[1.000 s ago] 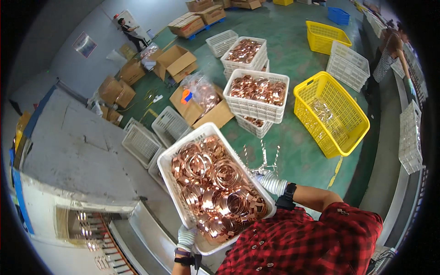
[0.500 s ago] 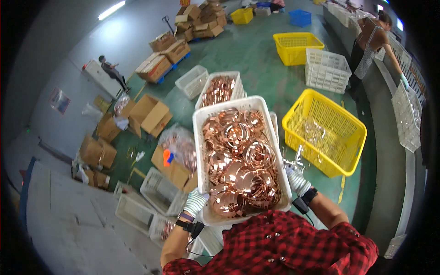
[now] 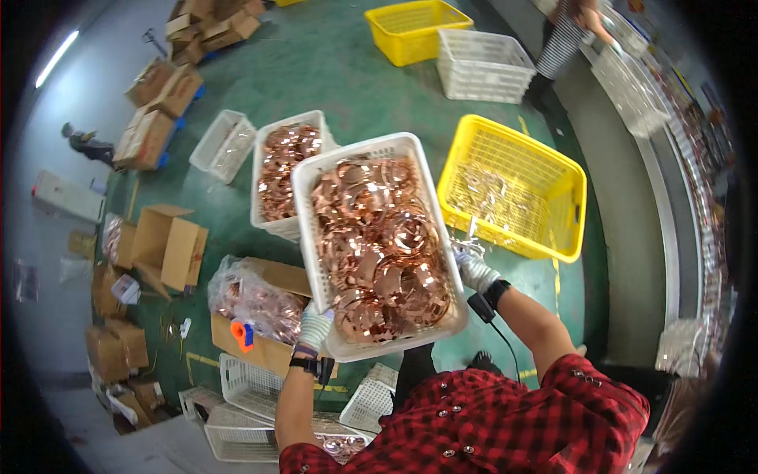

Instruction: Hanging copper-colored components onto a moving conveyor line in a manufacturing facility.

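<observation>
I hold a white plastic basket (image 3: 442, 197) in front of me, heaped with shiny copper-coloured round metal pieces (image 3: 379, 245). My left hand (image 3: 315, 329), in a striped glove, grips its near left side; the fingers are partly hidden by the wall. On the right side my gloved right hand (image 3: 476, 270) is closed at the basket's edge. Shiny silver pieces (image 3: 469, 240) show at the right fingers, too small to name. Just beyond the right hand stands a yellow basket (image 3: 570, 213) with small shiny pieces in its bottom.
Another white basket (image 3: 272, 225) of copper-coloured pieces stands just beyond mine. At left are an open carton (image 3: 272, 359) with a plastic bag, an orange-and-blue tape dispenser (image 3: 242, 336) and empty white baskets (image 3: 245, 430). A co-worker (image 3: 564, 35) stands far right beside a long counter.
My view has turned to the right and downward. The held basket has come with me, and the second copper-filled basket shows more fully. Both hands keep their grip.
</observation>
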Demonstrator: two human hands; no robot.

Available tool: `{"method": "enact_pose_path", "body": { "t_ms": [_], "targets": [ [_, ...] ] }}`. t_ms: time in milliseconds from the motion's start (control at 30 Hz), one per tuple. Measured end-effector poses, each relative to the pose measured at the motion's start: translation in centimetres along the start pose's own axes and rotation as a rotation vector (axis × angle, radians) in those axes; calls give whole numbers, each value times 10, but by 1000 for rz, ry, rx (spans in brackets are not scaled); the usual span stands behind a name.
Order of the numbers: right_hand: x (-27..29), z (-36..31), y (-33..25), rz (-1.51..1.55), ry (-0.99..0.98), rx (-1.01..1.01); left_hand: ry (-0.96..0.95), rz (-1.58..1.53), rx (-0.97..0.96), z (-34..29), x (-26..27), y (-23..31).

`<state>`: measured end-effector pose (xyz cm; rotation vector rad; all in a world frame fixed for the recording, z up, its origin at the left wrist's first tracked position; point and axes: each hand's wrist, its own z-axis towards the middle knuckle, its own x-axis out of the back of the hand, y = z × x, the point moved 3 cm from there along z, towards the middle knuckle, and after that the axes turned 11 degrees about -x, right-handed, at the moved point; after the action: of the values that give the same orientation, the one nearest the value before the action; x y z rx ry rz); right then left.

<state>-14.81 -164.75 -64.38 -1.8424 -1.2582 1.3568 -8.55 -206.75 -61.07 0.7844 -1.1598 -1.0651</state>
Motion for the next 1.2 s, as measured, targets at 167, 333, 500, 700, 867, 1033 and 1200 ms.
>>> {"method": "enact_pose_path", "body": {
  "t_ms": [167,333,500,700,867,1033,1200],
  "targets": [
    [-8,-24,-33,-601,115,225,-6,58,212,-3,6,-11],
    [74,-28,-78,-496,416,229,10,272,272,-30,10,-6],
    [185,5,-168,-418,466,365,429,283,246,-122,23,-10],
    [423,120,-367,-1429,672,-80,854,205,372,-292,-69,32],
    [354,151,-330,-1463,525,254,1066,-114,816,-480,-217,73],
    [234,128,-183,-1279,-200,-75,1311,-141,745,-628,-345,109],
    [169,26,26,-1662,-587,-632,1657,-465,837,-719,-458,208]
  ]
}}
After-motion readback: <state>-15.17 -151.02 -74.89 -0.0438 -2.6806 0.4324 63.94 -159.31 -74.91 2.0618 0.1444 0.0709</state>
